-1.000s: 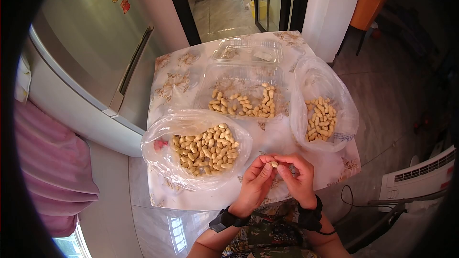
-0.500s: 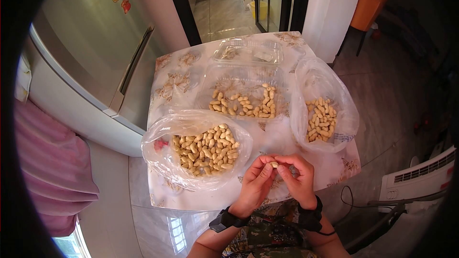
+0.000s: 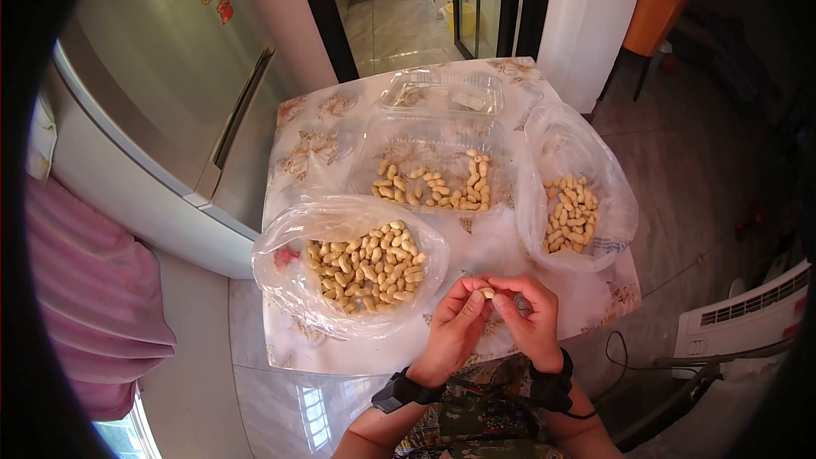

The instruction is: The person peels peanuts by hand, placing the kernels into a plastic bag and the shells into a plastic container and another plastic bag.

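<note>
Between the fingertips of both hands is one peanut [image 3: 488, 292], partly covered by the thumbs. My left hand [image 3: 459, 321] pinches it from the left, and my right hand [image 3: 529, 314] grips it from the right, above the table's front edge. Left of my hands lies an open clear plastic bag [image 3: 285, 229] with many peanuts in it. A second plastic bag [image 3: 565, 140], on the right side, holds a smaller heap of peanuts. Behind them, a clear plastic container [image 3: 374, 140] has peanuts along its near and right sides.
The hinged lid [image 3: 442, 89] of the container lies open at the table's back. Everything rests on a flower-patterned tablecloth [image 3: 327, 149]. A fridge [image 3: 170, 59] stands close on the left. At the right are a white appliance [image 3: 744, 314] and an orange chair [image 3: 654, 13].
</note>
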`<action>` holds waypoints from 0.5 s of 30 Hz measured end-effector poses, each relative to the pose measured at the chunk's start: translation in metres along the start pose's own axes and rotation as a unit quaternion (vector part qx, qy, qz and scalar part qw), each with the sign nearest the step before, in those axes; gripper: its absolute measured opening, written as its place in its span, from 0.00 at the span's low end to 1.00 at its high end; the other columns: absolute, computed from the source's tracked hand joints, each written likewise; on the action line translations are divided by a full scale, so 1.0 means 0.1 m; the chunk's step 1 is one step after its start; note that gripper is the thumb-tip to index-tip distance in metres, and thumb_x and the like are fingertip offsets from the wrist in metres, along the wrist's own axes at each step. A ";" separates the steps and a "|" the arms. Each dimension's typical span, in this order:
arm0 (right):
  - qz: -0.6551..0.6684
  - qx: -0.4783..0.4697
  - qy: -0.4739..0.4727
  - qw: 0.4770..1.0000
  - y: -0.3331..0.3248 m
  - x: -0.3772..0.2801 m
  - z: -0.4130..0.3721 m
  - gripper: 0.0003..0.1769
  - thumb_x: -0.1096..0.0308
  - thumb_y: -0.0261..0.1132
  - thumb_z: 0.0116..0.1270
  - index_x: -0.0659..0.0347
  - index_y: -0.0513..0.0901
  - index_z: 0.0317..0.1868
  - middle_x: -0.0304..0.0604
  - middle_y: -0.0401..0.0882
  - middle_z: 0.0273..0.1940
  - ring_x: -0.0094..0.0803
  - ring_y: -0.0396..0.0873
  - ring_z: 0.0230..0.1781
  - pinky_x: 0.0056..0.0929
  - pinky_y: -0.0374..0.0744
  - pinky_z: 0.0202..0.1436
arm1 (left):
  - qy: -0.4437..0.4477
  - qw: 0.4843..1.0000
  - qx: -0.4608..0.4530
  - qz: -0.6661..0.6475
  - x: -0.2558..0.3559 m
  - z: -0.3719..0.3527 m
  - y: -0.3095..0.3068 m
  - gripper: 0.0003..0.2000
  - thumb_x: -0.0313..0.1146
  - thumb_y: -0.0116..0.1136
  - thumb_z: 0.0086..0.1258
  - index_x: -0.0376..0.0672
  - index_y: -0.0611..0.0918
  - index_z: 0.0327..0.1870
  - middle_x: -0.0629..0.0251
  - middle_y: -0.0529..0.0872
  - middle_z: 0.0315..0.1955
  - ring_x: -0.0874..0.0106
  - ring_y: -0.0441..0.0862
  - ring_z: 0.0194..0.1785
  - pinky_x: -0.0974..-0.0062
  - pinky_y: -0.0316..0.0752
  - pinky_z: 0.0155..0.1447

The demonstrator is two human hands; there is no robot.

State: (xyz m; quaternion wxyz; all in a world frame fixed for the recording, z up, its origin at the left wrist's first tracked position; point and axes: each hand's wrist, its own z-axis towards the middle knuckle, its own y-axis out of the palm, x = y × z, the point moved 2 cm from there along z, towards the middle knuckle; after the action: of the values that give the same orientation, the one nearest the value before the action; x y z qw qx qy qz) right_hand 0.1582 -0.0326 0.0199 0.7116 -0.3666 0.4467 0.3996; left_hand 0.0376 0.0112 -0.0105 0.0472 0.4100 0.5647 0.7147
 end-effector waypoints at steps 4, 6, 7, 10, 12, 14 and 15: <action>0.007 -0.005 -0.010 1.000 -0.01 -0.04 0.01 0.11 0.77 0.68 0.63 0.65 0.84 0.46 0.42 0.83 0.37 0.25 0.79 0.34 0.22 0.76 0.39 | -0.002 1.000 0.006 0.003 -0.02 0.00 -0.03 0.06 0.31 0.48 0.79 0.40 0.75 0.49 0.63 0.76 0.54 0.72 0.73 0.58 0.70 0.65 0.68; 0.009 -0.004 -0.012 1.000 0.00 -0.03 0.01 0.10 0.76 0.68 0.63 0.65 0.84 0.45 0.42 0.83 0.37 0.25 0.79 0.34 0.23 0.76 0.39 | -0.004 1.000 -0.006 0.002 -0.02 0.01 -0.03 0.06 0.31 0.48 0.79 0.40 0.75 0.48 0.63 0.77 0.54 0.73 0.73 0.58 0.71 0.65 0.67; 0.010 -0.002 -0.014 1.000 0.00 -0.03 0.01 0.10 0.76 0.68 0.63 0.65 0.84 0.45 0.42 0.83 0.37 0.26 0.79 0.34 0.23 0.76 0.39 | -0.006 1.000 -0.018 0.001 -0.01 0.01 -0.02 0.06 0.31 0.48 0.79 0.41 0.75 0.47 0.63 0.77 0.54 0.74 0.73 0.58 0.71 0.65 0.67; 0.018 -0.003 -0.012 1.000 -0.01 -0.02 0.00 0.10 0.75 0.69 0.63 0.64 0.85 0.45 0.42 0.83 0.37 0.26 0.79 0.34 0.23 0.76 0.39 | -0.005 1.000 -0.016 0.016 0.01 0.01 0.02 0.05 0.32 0.48 0.79 0.41 0.75 0.45 0.63 0.77 0.54 0.74 0.73 0.57 0.72 0.65 0.66; 0.017 -0.004 -0.015 1.000 0.00 -0.02 0.00 0.10 0.75 0.69 0.63 0.64 0.85 0.45 0.42 0.83 0.37 0.26 0.79 0.34 0.23 0.76 0.39 | -0.003 1.000 -0.019 0.016 0.01 0.01 0.01 0.06 0.33 0.48 0.79 0.40 0.75 0.46 0.63 0.77 0.54 0.74 0.73 0.57 0.71 0.65 0.66; 0.016 -0.004 -0.018 1.000 0.00 -0.02 0.00 0.10 0.75 0.69 0.63 0.64 0.85 0.45 0.42 0.83 0.37 0.26 0.79 0.34 0.23 0.76 0.38 | 0.001 1.000 -0.023 0.016 0.02 0.01 0.02 0.07 0.33 0.49 0.79 0.40 0.75 0.48 0.63 0.77 0.55 0.74 0.74 0.57 0.71 0.65 0.67; 0.020 -0.003 -0.021 1.000 0.00 -0.02 0.01 0.10 0.75 0.69 0.62 0.64 0.85 0.45 0.42 0.83 0.37 0.27 0.79 0.34 0.23 0.76 0.38 | -0.001 1.000 -0.021 0.020 0.03 0.00 0.04 0.09 0.34 0.49 0.79 0.39 0.75 0.50 0.63 0.77 0.55 0.74 0.74 0.57 0.71 0.65 0.67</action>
State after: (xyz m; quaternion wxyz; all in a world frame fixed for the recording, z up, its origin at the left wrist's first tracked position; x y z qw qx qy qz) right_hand 0.1580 -0.0327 0.0219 0.7117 -0.3514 0.4372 0.4230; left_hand 0.0377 0.0116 -0.0055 0.0417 0.4210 0.5407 0.7271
